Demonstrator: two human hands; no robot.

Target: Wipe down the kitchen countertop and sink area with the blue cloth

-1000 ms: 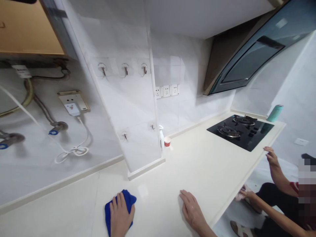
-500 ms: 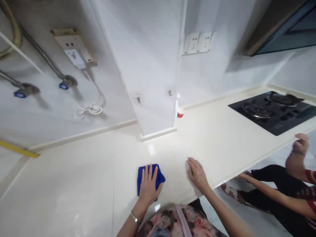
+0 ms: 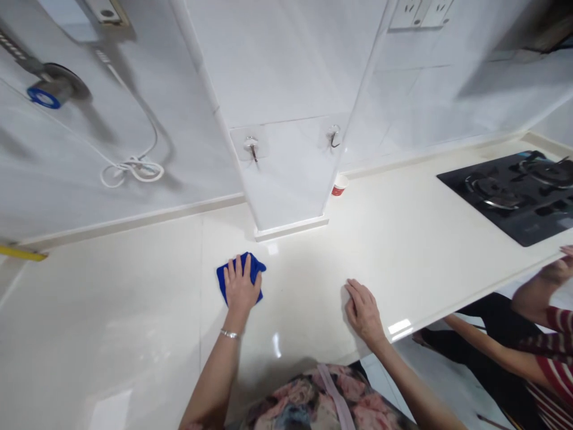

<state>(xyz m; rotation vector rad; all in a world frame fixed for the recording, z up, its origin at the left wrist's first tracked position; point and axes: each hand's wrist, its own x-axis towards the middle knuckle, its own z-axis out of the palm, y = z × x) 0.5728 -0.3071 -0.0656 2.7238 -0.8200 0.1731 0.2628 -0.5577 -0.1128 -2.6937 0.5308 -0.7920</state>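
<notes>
My left hand [image 3: 242, 285] lies flat, fingers spread, on a folded blue cloth [image 3: 222, 279]. The palm presses the cloth against the white countertop [image 3: 134, 298], just in front and to the left of the wall pillar. Part of the cloth is hidden under the hand, and one corner sticks out past the thumb side. A silver bracelet [image 3: 230, 334] circles the left wrist. To the right, my right hand [image 3: 363, 310] rests on the counter near its front edge, fingers stretched out and close together, with nothing seen in it.
A white wall pillar [image 3: 290, 179] with two hooks juts over the counter. Beside its base stands a small red-and-white cup [image 3: 339, 185]. A black gas hob [image 3: 514, 197] is set in at the right. Another person's arm [image 3: 501, 346] shows beyond the front edge.
My left hand and the blue cloth have slid left and away from me, towards the pillar. My right hand stays at about the same spot. The view has shifted, bringing the wall hooks closer.
</notes>
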